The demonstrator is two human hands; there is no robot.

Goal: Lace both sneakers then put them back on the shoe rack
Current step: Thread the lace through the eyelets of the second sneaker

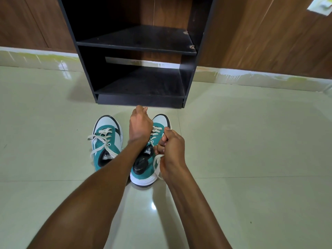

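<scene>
Two teal-and-white sneakers stand side by side on the tiled floor, toes pointing at the shoe rack (136,44). The left sneaker (106,141) has loose cream laces spilling over its left side. Over the right sneaker (143,169), my left hand (139,124) is closed into a fist above the toe end, pulling one lace end forward. My right hand (170,148) is closed on the other cream lace (157,164) at the sneaker's right side near the tongue. My left forearm hides part of the right sneaker.
The black shoe rack has two open shelves with nothing on them and stands against a wood-panelled wall (260,33). Glossy pale floor tiles (242,141) spread to both sides. A white skirting strip (36,58) runs along the wall base.
</scene>
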